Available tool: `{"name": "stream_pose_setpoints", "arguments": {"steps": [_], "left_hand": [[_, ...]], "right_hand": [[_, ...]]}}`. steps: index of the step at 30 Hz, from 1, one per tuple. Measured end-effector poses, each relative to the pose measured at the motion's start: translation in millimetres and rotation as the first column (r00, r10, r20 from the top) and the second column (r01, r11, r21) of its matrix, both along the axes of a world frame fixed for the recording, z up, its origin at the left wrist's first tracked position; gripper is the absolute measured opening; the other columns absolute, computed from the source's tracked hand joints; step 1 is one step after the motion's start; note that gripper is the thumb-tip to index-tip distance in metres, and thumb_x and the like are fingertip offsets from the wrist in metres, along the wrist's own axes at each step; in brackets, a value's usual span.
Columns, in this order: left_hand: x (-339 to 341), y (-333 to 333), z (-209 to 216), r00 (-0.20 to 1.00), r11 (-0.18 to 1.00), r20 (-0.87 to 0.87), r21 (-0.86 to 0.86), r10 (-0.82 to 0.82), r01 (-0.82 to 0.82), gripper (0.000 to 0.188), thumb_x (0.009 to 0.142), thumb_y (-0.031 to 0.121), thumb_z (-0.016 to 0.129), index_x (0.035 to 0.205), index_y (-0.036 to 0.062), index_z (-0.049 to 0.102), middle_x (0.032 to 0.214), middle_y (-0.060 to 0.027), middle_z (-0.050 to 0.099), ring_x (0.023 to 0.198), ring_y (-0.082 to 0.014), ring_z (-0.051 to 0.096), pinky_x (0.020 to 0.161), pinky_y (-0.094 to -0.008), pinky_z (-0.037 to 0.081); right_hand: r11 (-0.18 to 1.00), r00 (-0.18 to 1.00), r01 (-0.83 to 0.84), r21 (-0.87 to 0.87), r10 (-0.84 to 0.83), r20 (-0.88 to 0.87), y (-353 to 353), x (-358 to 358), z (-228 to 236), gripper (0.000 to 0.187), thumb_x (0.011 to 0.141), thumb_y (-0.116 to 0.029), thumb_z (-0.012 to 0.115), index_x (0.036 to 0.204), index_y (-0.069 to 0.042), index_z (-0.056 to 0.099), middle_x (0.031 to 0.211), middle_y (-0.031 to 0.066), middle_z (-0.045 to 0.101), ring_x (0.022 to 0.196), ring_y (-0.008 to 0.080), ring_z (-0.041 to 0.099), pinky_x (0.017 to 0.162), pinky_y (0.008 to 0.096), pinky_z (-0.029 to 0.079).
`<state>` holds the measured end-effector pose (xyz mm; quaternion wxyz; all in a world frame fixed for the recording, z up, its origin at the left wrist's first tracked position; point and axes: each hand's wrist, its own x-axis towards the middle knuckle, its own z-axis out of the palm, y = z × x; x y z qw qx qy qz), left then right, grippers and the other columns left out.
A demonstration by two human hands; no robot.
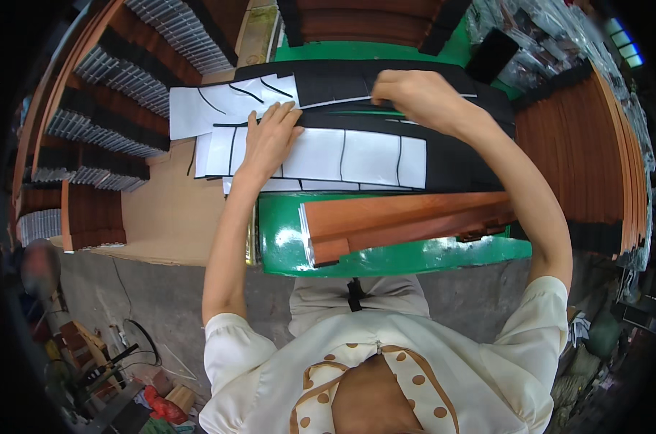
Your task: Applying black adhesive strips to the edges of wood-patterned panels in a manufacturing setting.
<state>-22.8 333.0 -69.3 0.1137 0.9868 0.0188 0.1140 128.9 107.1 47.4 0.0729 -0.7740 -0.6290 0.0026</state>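
Observation:
My left hand [269, 141] lies flat, fingers spread, on a white backing sheet [357, 155] cut by thin black lines, pressing it onto the green table [386, 260]. My right hand [411, 94] is further back, its fingers pinched on a black strip [342, 83] that lies across the top of the sheets. More white sheets with curled black slivers [212, 105] lie to the left. A flat brown wooden piece [407, 220] rests on the table between the sheets and my body.
Stacks of brown wooden pieces with black strips stand at the left [104, 108], the right [595, 159] and the back [371, 22]. A cardboard sheet [169, 217] lies left of the table. Tools and cables [111, 362] litter the concrete floor at lower left.

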Motion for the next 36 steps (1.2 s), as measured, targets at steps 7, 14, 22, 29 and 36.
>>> {"name": "stream_pose_setpoints", "arguments": {"steps": [7, 14, 22, 29, 36], "left_hand": [[23.5, 24.0, -27.5, 0.991, 0.992, 0.077, 0.049, 0.113, -0.117, 0.039, 0.085, 0.033, 0.060, 0.117, 0.0096, 0.056, 0.130, -0.0044, 0.051, 0.123, -0.0228, 0.043, 0.094, -0.0610, 0.031], [41.3, 42.2, -28.0, 0.970, 0.988, 0.200, 0.043, 0.136, -0.147, 0.038, 0.082, 0.033, 0.061, 0.110, 0.0073, 0.058, 0.120, -0.0039, 0.057, 0.105, -0.0214, 0.053, 0.077, -0.0418, 0.039], [41.0, 42.9, -36.9, 0.979, 0.987, 0.136, 0.034, 0.154, -0.160, 0.039, 0.086, 0.031, 0.058, 0.117, 0.0085, 0.058, 0.125, -0.0019, 0.056, 0.108, -0.0219, 0.050, 0.084, -0.0398, 0.041], [41.1, 40.3, -42.3, 0.968, 0.988, 0.207, 0.032, 0.142, -0.152, 0.037, 0.085, 0.027, 0.059, 0.116, 0.0076, 0.059, 0.121, -0.0022, 0.057, 0.104, -0.0214, 0.052, 0.081, -0.0379, 0.043], [41.5, 38.0, -44.1, 0.949, 0.991, 0.290, 0.018, 0.123, -0.134, 0.035, 0.080, 0.024, 0.065, 0.108, 0.0036, 0.061, 0.106, -0.0044, 0.060, 0.097, -0.0195, 0.055, 0.073, -0.0354, 0.046]], "right_hand": [[0.982, 0.988, -0.151, -0.114, 0.148, -0.030, 104.8, 22.1, -76.8, 0.023, 0.078, 0.001, 0.054, 0.098, -0.006, 0.062, 0.094, 0.0100, 0.060, 0.085, 0.0309, 0.062, 0.070, 0.0392, 0.051], [0.996, 0.999, 0.020, 0.086, -0.017, -0.028, 160.6, 39.0, -107.1, 0.016, 0.081, -0.007, 0.058, 0.096, -0.004, 0.062, 0.092, 0.0112, 0.060, 0.084, 0.0315, 0.062, 0.069, 0.0407, 0.051], [0.997, 0.982, -0.058, -0.056, 0.067, 0.176, 188.6, 53.9, -123.3, 0.011, 0.076, -0.007, 0.059, 0.085, -0.001, 0.060, 0.085, 0.0144, 0.061, 0.083, 0.0318, 0.062, 0.069, 0.0398, 0.052], [0.975, 0.956, -0.217, -0.039, 0.221, 0.192, 185.5, 67.5, -122.3, 0.011, 0.073, -0.004, 0.057, 0.081, 0.001, 0.061, 0.084, 0.0154, 0.062, 0.085, 0.0316, 0.063, 0.069, 0.0379, 0.053], [0.988, 0.964, -0.151, 0.037, 0.138, 0.227, 185.3, 66.8, -128.3, 0.008, 0.075, -0.003, 0.055, 0.081, 0.000, 0.059, 0.084, 0.0157, 0.061, 0.083, 0.0330, 0.062, 0.070, 0.0398, 0.052]]}}
